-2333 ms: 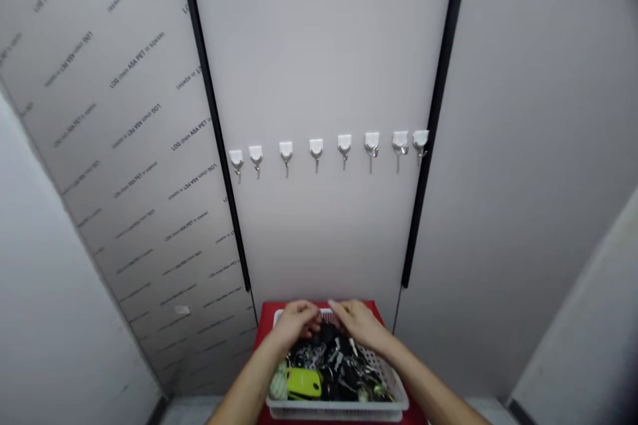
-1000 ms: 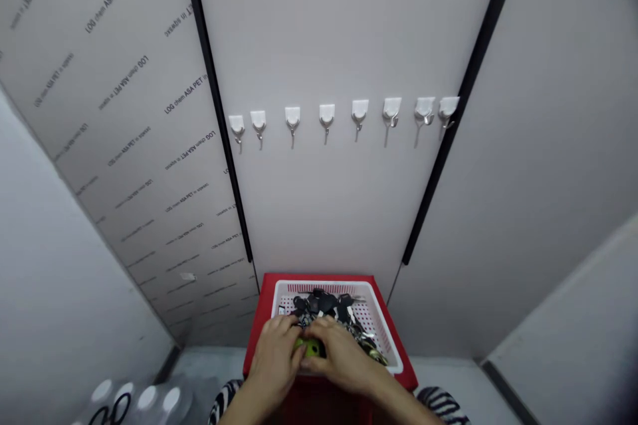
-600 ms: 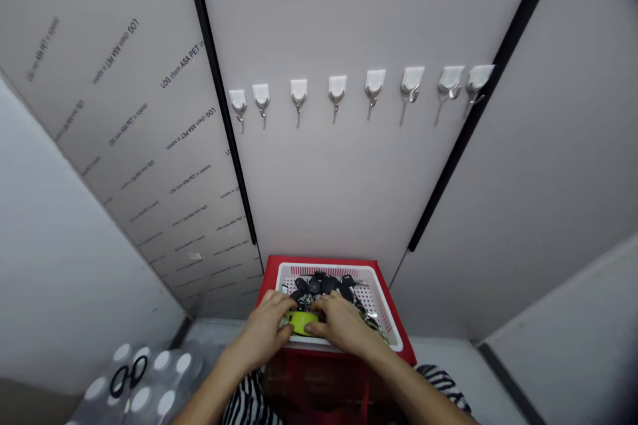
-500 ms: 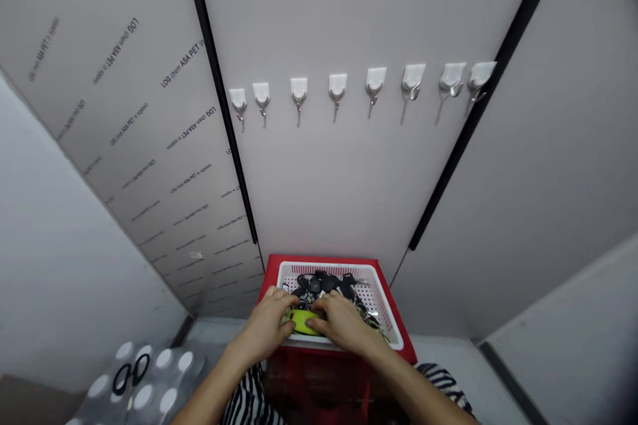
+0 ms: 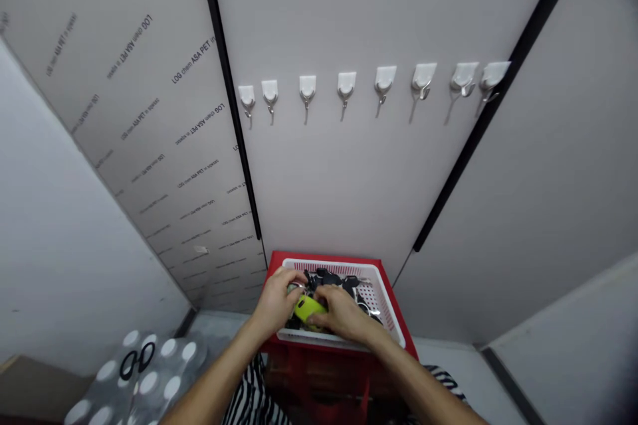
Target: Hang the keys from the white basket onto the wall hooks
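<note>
Over the white plastic basket (image 5: 391, 309), my right hand (image 5: 343, 312) grips a smooth lime-green piece (image 5: 309, 309) with a small dark slot near its left end; its exact kind is unclear. My left hand (image 5: 276, 299) is closed at that slotted end, thumb and fingers around a small shiny metal ring (image 5: 299, 287). Part of the ring is hidden by the fingers. Beneath and behind both hands, the basket holds a heap of black key fobs (image 5: 326, 277) and metal rings.
The basket stands on a red box (image 5: 276, 259) against a pale wall panel. Several white hooks (image 5: 346, 85) are stuck across that panel in a row. Lower left, black-handled scissors (image 5: 137, 360) lie on a wrapped pack of white-capped bottles (image 5: 149, 382).
The lime-green piece has tilted, and its slotted end now shows. My left hand has risen slightly to that end. The view has shifted a little.
</note>
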`<action>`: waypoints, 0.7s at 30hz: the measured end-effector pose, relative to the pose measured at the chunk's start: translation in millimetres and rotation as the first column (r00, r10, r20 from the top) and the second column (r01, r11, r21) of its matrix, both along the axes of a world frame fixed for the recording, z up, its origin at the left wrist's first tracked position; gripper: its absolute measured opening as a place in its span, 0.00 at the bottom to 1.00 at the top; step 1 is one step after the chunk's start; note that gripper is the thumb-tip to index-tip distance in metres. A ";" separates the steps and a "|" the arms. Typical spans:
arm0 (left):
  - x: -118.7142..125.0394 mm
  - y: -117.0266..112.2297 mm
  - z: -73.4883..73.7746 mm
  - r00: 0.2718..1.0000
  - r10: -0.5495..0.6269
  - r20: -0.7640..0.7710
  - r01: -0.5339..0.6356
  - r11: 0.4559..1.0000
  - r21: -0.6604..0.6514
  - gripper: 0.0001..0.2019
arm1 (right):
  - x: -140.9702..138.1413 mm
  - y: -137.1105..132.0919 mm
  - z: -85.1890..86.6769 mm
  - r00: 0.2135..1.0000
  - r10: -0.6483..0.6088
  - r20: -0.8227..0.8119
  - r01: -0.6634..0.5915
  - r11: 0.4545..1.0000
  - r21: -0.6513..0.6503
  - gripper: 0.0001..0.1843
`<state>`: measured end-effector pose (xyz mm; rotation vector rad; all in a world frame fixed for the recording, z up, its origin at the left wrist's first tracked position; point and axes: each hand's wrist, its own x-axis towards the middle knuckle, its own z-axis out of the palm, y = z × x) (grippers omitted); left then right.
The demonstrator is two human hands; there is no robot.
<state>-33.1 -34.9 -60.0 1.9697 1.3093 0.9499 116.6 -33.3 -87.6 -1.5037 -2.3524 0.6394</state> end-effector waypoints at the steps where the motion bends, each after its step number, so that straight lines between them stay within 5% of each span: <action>1: 0.3 2.6 1.9 0.998 0.013 0.067 -0.012 1.000 -0.027 0.07 | 2.0 1.0 0.2 0.998 -0.025 -0.066 0.025 1.000 -0.010 0.14; 6: 0.1 17.6 -3.1 0.909 0.108 0.402 -0.048 0.986 -0.157 0.08 | 14.4 5.4 10.2 0.889 -0.136 -0.437 0.083 0.987 -0.139 0.11; 10: 2.7 16.7 -14.2 0.828 0.211 0.520 -0.036 0.944 -0.327 0.09 | 18.9 4.9 25.3 0.656 -0.295 -0.695 0.124 0.950 -0.287 0.13; 14: 11.5 6.8 -9.7 0.726 0.201 0.658 0.350 0.715 -0.605 0.19 | 15.9 -0.3 39.4 0.451 -0.359 -0.817 0.044 0.923 -0.382 0.15; 16: 17.0 5.0 -1.7 0.579 0.228 0.783 0.505 0.654 -0.564 0.21 | 14.6 -3.7 42.9 0.436 -0.351 -0.829 -0.001 0.921 -0.390 0.15; 18: 22.3 6.6 6.6 0.449 0.249 0.858 0.570 0.659 -0.490 0.21 | 15.3 -6.8 43.5 0.464 -0.327 -0.823 -0.059 0.916 -0.397 0.15; 21: 27.7 11.7 14.0 0.386 0.259 0.885 0.543 0.712 -0.445 0.17 | 20.3 -10.1 40.0 0.538 -0.273 -0.797 -0.127 0.909 -0.398 0.14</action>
